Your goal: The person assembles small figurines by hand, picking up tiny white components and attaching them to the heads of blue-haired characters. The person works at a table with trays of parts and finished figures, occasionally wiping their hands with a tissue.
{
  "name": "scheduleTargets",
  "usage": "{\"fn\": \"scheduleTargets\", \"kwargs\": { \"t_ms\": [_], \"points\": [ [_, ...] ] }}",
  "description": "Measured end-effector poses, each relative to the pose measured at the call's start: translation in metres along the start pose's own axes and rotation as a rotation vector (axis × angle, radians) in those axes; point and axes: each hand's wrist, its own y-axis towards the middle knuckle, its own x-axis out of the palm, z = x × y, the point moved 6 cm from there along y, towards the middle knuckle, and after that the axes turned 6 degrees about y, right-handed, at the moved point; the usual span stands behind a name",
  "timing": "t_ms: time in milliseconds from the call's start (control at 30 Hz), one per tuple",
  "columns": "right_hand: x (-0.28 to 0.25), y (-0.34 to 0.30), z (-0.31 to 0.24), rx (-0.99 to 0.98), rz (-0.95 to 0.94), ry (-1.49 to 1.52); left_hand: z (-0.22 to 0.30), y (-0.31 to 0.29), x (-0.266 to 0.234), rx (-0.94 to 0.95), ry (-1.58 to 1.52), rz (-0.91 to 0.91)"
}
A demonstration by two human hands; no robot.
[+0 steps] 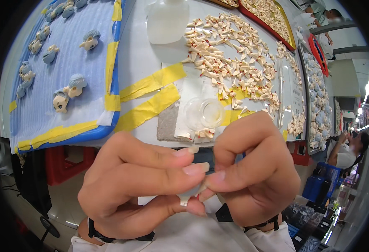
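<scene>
Both of my hands meet in front of my body, below the table edge, with fingers pinched together. My left hand [138, 180] grips a small pale blue-grey and white part [187, 195], mostly covered by the fingers. From the other side, my right hand [256, 172] pinches thumb to forefinger at that part. A speck of red shows where the fingertips meet, like the red ends of the small cream pieces [222, 59] spread on the table. What exactly the right fingertips hold is hidden. Just beyond the hands stands a clear round jar [203, 114].
At left, a blue tray [96, 133] lined with pale sheeting carries several small doll heads [60, 101] with light blue hair. A translucent bottle [167, 25] stands farther back. Yellow tape [150, 84] crosses the table. A red-rimmed tray [258, 19] holds more cream pieces. People sit at right.
</scene>
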Motion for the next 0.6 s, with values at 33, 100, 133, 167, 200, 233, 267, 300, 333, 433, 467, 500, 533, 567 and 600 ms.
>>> {"fn": "scheduleTargets", "kwargs": {
  "t_ms": [33, 100, 133, 167, 200, 233, 267, 300, 333, 433, 467, 500, 533, 567, 600],
  "points": [
    [0.001, -0.002, 0.002, 0.002, 0.005, 0.003, -0.001, 0.0, 0.001, 0.01, 0.033, 0.0],
    [0.0, 0.0, 0.002, 0.009, 0.007, 0.002, 0.001, 0.0, -0.001, 0.024, 0.11, 0.005],
    [-0.002, 0.002, 0.001, 0.019, 0.011, 0.007, 0.003, 0.0, -0.001, 0.042, 0.118, 0.003],
    [-0.005, 0.003, 0.002, 0.044, 0.019, 0.02, 0.002, -0.001, -0.002, 0.059, 0.126, 0.002],
    [-0.013, 0.005, 0.001, 0.07, 0.027, 0.008, 0.003, -0.001, -0.003, 0.076, 0.13, 0.001],
    [-0.027, 0.007, 0.003, 0.107, 0.054, -0.053, 0.001, -0.001, -0.006, 0.06, 0.124, -0.002],
    [-0.046, 0.006, 0.01, 0.156, 0.098, -0.158, -0.006, -0.001, -0.006, 0.049, 0.104, -0.015],
    [-0.065, 0.008, 0.018, 0.211, 0.135, -0.262, -0.006, -0.001, -0.008, 0.03, 0.106, -0.018],
    [-0.081, 0.01, 0.027, 0.264, 0.142, -0.345, -0.007, -0.001, -0.009, 0.009, 0.06, 0.012],
    [-0.093, 0.017, 0.049, 0.312, 0.054, -0.534, -0.014, -0.003, -0.007, -0.053, -0.092, 0.07],
    [-0.091, 0.019, 0.05, 0.28, -0.002, -0.583, -0.016, -0.003, -0.006, -0.085, -0.154, 0.101],
    [-0.084, 0.021, 0.05, 0.277, -0.04, -0.575, -0.017, -0.003, -0.003, -0.117, -0.215, 0.133],
    [-0.08, 0.022, 0.053, 0.287, -0.069, -0.586, -0.018, -0.003, -0.003, -0.149, -0.276, 0.166],
    [-0.075, 0.022, 0.056, 0.298, -0.097, -0.595, -0.019, -0.002, -0.002, -0.146, -0.297, 0.154],
    [-0.073, 0.022, 0.059, 0.308, -0.125, -0.604, -0.019, -0.002, -0.002, -0.144, -0.319, 0.142]
  ]
}}
